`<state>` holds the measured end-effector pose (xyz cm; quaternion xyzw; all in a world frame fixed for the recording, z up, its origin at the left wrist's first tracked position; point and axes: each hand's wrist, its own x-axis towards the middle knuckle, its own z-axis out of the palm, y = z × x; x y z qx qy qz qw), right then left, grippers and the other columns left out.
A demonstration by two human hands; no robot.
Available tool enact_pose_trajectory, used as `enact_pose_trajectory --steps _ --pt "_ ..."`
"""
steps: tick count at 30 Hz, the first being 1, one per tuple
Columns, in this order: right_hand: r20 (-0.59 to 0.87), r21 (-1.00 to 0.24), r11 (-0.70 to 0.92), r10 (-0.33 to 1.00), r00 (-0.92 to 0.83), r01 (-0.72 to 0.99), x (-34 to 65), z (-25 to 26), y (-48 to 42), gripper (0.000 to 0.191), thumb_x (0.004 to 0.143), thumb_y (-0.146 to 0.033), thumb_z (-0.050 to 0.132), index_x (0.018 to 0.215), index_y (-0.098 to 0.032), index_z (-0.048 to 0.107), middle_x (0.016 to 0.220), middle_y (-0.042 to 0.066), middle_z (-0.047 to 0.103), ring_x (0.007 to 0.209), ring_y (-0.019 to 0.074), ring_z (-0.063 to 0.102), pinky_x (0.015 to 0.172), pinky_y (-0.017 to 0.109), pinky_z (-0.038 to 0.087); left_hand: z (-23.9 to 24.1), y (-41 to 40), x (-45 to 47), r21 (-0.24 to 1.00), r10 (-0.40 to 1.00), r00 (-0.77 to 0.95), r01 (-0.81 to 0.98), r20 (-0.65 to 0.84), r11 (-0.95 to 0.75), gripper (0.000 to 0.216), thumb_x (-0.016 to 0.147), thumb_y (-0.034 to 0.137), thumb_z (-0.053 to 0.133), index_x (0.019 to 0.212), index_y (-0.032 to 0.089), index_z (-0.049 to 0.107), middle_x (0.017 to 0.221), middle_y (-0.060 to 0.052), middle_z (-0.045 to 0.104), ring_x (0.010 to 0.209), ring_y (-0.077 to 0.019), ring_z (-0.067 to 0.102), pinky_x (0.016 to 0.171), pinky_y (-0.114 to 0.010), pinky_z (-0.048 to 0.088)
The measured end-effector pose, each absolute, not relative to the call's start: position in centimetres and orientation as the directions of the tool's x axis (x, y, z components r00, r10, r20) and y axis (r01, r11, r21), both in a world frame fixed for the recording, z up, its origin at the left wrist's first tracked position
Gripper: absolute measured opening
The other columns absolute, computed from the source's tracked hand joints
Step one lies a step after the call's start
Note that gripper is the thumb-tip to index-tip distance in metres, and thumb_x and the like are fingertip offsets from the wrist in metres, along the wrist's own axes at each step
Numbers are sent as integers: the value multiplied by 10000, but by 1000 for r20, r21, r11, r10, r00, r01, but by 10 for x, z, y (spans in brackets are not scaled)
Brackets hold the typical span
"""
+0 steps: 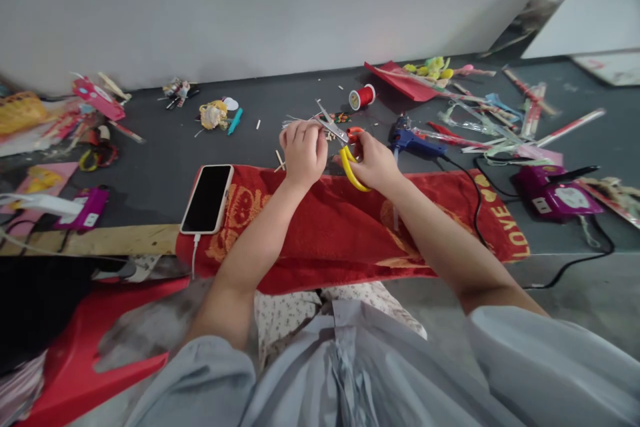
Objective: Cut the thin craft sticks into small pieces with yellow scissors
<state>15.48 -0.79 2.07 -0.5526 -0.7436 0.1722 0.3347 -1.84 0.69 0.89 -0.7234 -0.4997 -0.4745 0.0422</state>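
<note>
One pair of scissors [343, 137] lies between my hands, already in my right hand [377, 161], whose fingers are wrapped about the handles. Its long axis slants away from me and leftward, the parted blades reaching to just beside the fingertips of my left hand [305, 150]; whether they touch, I cannot tell. Some thin pale strands [293, 121] show beyond my left knuckles (too blurred to say what they are). My left fingers are curled over, back of the hand up, but what they pinch, if anything, is hidden. My left forearm [260, 233] and right forearm [440, 233] angle inward over the red towel [340, 227]. The spool of red thread [366, 96] stands past the scissors.
</note>
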Motion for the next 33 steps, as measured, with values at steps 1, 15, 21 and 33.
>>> enact_pose_trajectory --steps 1,15,21,33 --pt "318 -621 340 933 -170 706 155 21 -8 494 756 -593 596 1054 -203 539 877 93 645 764 240 577 714 380 420 9 8 -19 424 694 54 757 718 -497 308 952 403 367 991 198 594 1092 -104 658 1156 -266 540 1064 -485 329" --pt "399 -528 480 868 -295 700 160 19 -4 387 822 -497 492 1027 -169 518 877 114 649 793 244 586 753 380 449 21 1 -23 423 717 155 716 680 -555 431 992 428 290 967 173 638 1043 -118 723 987 -176 686 881 -288 506" --pt "469 -512 540 828 -309 668 166 31 -8 407 843 -552 462 1017 -186 498 938 124 655 855 253 606 782 389 463 37 -6 -20 372 653 180 699 736 -612 386 991 384 337 865 175 636 932 -76 737 911 -138 701 818 -232 522" --pt "415 -523 525 845 -337 672 169 39 -11 511 839 -639 420 1031 -171 489 1032 167 635 963 285 601 836 411 453 51 -13 -18 473 734 214 642 644 -603 443 986 351 358 600 183 499 590 12 552 581 -91 561 589 -225 434"
